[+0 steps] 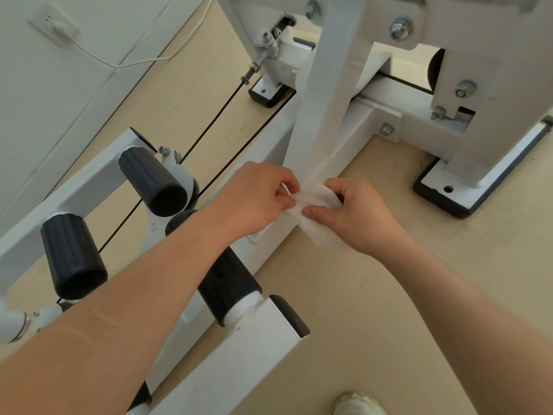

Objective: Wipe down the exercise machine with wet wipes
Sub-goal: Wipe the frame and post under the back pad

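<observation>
A white exercise machine [326, 94] fills the upper and left part of the head view, with a sloping white bar running down to the middle. Both hands hold one white wet wipe [317, 211] just below the bar's lower end. My left hand [257, 199] pinches the wipe's left edge between thumb and fingers. My right hand [353, 214] pinches its right side, thumb on top. The wipe hangs crumpled between them, its lower part drooping under my right hand.
Black foam rollers [152, 181] [71, 256] [227, 286] stick out from the machine's lower frame at left. Thin black cables [215, 121] run diagonally over the beige floor [389, 310]. A black-edged base foot [446, 190] stands at right. A wall socket with a white cord [59, 28] is top left. A shoe [359, 404] shows at the bottom.
</observation>
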The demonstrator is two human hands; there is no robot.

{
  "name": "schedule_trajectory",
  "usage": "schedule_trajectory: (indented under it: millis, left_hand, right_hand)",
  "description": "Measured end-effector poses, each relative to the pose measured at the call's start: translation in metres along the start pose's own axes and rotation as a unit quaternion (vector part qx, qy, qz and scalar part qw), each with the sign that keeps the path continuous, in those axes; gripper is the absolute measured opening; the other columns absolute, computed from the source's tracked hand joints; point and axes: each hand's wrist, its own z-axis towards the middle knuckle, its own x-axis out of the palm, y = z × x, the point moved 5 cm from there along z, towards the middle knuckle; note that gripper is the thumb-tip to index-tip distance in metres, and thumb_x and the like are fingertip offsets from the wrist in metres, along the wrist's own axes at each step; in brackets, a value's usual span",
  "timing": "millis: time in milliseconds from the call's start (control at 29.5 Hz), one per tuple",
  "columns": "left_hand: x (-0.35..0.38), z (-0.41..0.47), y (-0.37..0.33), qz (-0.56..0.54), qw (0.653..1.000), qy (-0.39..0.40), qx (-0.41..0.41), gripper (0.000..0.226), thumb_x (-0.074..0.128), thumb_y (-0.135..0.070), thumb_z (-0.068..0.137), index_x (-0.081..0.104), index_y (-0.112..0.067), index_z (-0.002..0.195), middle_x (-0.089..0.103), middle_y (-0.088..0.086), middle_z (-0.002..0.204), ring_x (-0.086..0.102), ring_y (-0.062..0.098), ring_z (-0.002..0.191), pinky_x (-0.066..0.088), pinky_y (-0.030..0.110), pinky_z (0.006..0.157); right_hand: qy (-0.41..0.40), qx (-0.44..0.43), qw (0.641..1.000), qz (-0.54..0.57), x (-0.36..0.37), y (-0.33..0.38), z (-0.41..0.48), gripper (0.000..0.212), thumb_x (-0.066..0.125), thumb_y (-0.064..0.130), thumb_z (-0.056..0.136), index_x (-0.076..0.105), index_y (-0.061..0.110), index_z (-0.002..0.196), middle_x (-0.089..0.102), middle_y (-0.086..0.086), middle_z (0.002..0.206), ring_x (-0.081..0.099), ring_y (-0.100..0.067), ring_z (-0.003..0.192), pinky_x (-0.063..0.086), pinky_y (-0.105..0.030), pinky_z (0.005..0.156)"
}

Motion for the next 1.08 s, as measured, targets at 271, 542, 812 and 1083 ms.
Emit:
schedule_trajectory:
  millis: [271,542,812,1083]
  left_hand:
    - [-0.008,0.0,0.0,-0.153,0.979,-0.12,-0.066,0.008,0.062,-0.016,0.09,0.07,-0.019,0.093,0.07,-0.005,0.084,0.068,0.012,0.078,0.056,0.027,0.076]
    - [0.002,0.001,0.024,-0.223,0.954,-0.088,-0.178,0.01,0.043,-0.015,0.099,0.051,-0.021,0.097,0.054,-0.001,0.088,0.054,0.015,0.076,0.052,0.036,0.07]
    - [0.007,0.015,0.012,-0.141,0.988,-0.016,-0.059,0.011,0.039,-0.019,0.102,0.049,-0.023,0.102,0.05,-0.003,0.077,0.05,0.012,0.068,0.039,0.024,0.056]
    - [0.016,0.034,0.043,0.249,0.964,-0.09,-0.017,0.025,0.051,-0.011,0.093,0.037,-0.017,0.113,0.053,0.006,0.092,0.049,0.02,0.067,0.037,0.034,0.057]
  right_hand:
    - [0.011,0.077,0.995,-0.055,0.016,0.0,-0.009,0.053,0.053,0.054,0.093,0.065,0.008,0.07,0.062,-0.006,0.061,0.059,-0.023,0.056,0.045,-0.036,0.054]
    - [0.172,0.066,0.944,-0.272,0.023,-0.002,-0.016,0.052,0.058,0.051,0.09,0.046,0.016,0.053,0.049,0.002,0.052,0.047,-0.018,0.051,0.034,-0.026,0.049]
    - [0.108,0.082,0.99,0.045,0.049,-0.008,-0.001,0.042,0.073,0.032,0.084,0.054,0.022,0.121,0.06,-0.002,0.104,0.061,-0.014,0.087,0.054,-0.032,0.079]
    - [0.04,0.199,0.979,0.035,0.056,-0.04,0.001,0.034,0.069,0.038,0.087,0.058,0.009,0.075,0.052,0.0,0.067,0.049,-0.016,0.061,0.04,-0.027,0.055]
